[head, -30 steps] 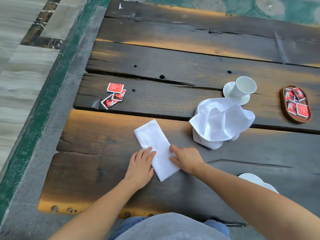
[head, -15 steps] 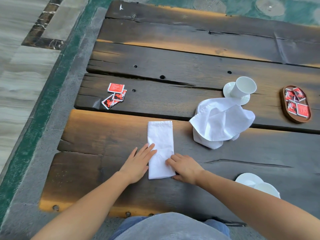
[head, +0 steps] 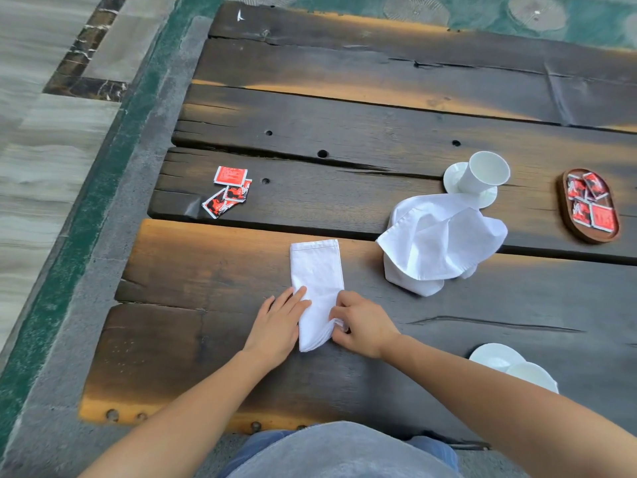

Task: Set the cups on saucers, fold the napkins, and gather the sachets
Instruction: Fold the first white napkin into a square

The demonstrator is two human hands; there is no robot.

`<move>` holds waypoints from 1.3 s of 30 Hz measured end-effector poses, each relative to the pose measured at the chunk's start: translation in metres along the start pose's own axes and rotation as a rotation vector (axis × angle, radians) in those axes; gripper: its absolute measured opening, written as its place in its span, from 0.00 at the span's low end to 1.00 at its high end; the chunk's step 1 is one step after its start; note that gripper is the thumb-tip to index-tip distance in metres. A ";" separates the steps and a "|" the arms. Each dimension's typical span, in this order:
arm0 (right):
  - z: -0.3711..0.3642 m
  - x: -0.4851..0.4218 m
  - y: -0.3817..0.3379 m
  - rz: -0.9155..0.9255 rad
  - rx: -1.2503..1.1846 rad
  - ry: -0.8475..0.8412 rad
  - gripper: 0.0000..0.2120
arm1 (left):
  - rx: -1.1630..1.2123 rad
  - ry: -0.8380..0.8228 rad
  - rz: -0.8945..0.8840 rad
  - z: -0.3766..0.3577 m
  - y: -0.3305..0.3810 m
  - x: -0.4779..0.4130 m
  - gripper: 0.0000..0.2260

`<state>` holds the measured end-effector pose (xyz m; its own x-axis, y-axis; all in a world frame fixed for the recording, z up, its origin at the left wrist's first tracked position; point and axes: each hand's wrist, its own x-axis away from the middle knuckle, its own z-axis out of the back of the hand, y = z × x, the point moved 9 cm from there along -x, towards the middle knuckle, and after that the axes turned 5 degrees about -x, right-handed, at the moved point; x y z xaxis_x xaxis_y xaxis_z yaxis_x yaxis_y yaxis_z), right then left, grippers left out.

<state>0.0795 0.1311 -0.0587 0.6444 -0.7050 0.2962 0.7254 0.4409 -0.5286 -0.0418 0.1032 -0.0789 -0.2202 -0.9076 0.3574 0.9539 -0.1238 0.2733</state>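
Observation:
A white napkin folded into a long strip lies on the near plank. My left hand rests flat against its left near edge. My right hand pinches the napkin's near right corner and lifts it slightly. A second, crumpled white napkin sits to the right. Behind it a white cup stands on a saucer. Another cup and saucer show at the near right, partly hidden by my right arm. Three red sachets lie loose at the left.
A small oval wooden tray with several red sachets sits at the far right. The dark plank table has gaps and holes between boards. Grey stone and green floor run along its left edge.
The folded napkin turned from slanted to straight along the plank. My right hand shifted to its near right corner and closed on it; my left hand moved to the left edge.

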 end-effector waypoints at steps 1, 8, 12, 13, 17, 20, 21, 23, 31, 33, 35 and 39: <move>0.004 0.000 -0.002 0.044 0.011 0.024 0.14 | 0.027 0.008 0.017 0.002 -0.001 -0.001 0.20; -0.009 0.007 0.013 0.117 0.094 -0.224 0.43 | 0.185 0.026 0.017 0.006 -0.010 0.003 0.18; -0.016 0.010 0.016 0.130 0.162 -0.257 0.42 | 0.208 0.028 0.020 0.004 -0.013 0.007 0.16; -0.017 0.011 0.015 0.132 0.168 -0.250 0.40 | 0.210 0.027 0.019 0.004 -0.013 0.007 0.16; -0.013 0.008 0.009 0.124 0.143 -0.128 0.25 | 0.236 0.031 0.018 0.006 -0.012 0.009 0.17; -0.009 0.000 0.007 0.104 0.117 -0.049 0.15 | 0.275 0.023 0.099 0.007 -0.018 0.010 0.18; -0.008 -0.003 0.008 0.082 0.094 -0.044 0.14 | 0.285 0.026 0.129 0.008 -0.020 0.009 0.18; -0.004 -0.009 0.011 0.036 0.042 -0.031 0.12 | 0.298 0.042 0.156 0.010 -0.021 0.007 0.17; 0.007 -0.011 0.036 -0.222 -0.146 0.038 0.16 | 0.304 0.139 0.257 0.020 -0.027 0.000 0.12; 0.005 -0.012 0.038 -0.248 -0.167 0.024 0.20 | 0.352 0.113 0.296 0.015 -0.028 -0.001 0.12; 0.002 -0.012 0.040 -0.275 -0.181 0.010 0.21 | 0.398 0.083 0.331 0.008 -0.028 -0.001 0.13; -0.001 -0.012 0.044 -0.320 -0.204 0.043 0.18 | 0.426 0.047 0.354 0.003 -0.028 -0.001 0.12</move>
<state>0.1033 0.1584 -0.0858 0.3795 -0.8134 0.4408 0.8222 0.0781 -0.5638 -0.0686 0.1084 -0.0841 0.1177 -0.8824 0.4555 0.7992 0.3564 0.4839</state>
